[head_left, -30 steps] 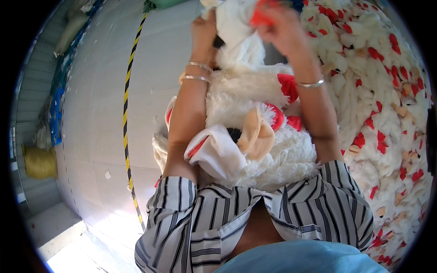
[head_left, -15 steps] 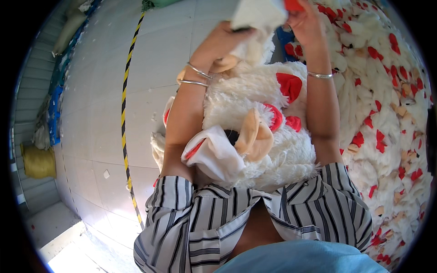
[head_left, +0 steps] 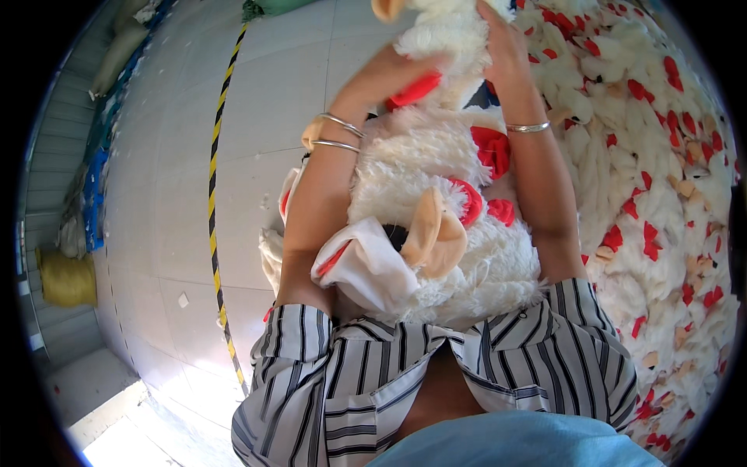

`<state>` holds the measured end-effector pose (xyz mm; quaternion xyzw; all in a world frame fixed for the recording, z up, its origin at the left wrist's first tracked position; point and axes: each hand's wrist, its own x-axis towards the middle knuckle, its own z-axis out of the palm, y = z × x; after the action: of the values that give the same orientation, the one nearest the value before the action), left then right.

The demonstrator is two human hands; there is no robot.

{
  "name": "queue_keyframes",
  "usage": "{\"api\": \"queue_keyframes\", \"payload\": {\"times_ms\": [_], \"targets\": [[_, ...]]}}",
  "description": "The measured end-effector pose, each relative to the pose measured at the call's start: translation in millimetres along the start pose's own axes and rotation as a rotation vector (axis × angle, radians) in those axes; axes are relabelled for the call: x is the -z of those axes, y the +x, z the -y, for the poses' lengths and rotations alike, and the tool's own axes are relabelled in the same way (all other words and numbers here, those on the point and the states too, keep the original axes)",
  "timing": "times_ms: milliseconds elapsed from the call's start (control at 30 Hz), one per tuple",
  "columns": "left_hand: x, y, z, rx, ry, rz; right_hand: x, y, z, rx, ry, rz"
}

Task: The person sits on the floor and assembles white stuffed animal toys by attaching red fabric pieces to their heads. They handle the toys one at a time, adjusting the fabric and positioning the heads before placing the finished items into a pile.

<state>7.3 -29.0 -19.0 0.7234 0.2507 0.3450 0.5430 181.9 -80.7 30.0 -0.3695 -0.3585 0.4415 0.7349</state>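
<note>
A white furry plush toy skin (head_left: 447,50) hangs at the top of the head view, with tan and red pieces on it. My right hand (head_left: 502,43) grips its right side, fingers partly behind the fur. My left hand (head_left: 397,78) is at its left side beside a red piece (head_left: 415,90); its fingers are smeared by motion. In my lap lie more white plush skins (head_left: 412,167) with red patches (head_left: 490,152). A pair of tan fabric ears (head_left: 436,233) and a smooth white fabric piece (head_left: 366,265) rest on the near part of that pile.
A large heap of white plush skins with red and tan parts (head_left: 654,202) covers the right side. Yellow-black tape (head_left: 212,171) runs along the grey tiled floor (head_left: 156,194) on the left. A yellow roll (head_left: 66,278) and blue items (head_left: 95,198) stand at the far left.
The plush skin between my hands has been turned: its smooth white face showed before, and now white fur shows. My left hand has shifted slightly right and down; the lap pile is nearly unchanged.
</note>
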Motion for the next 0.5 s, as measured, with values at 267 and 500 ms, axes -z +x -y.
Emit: {"api": "queue_keyframes", "payload": {"times_ms": [267, 500], "targets": [[9, 8, -15, 0.386, -0.024, -0.417, 22, 0, -34, 0.038, -1.102, 0.305], [20, 9, 7, 0.075, 0.361, -0.173, 42, 14, -44, -0.096, -0.429, 0.057]]}}
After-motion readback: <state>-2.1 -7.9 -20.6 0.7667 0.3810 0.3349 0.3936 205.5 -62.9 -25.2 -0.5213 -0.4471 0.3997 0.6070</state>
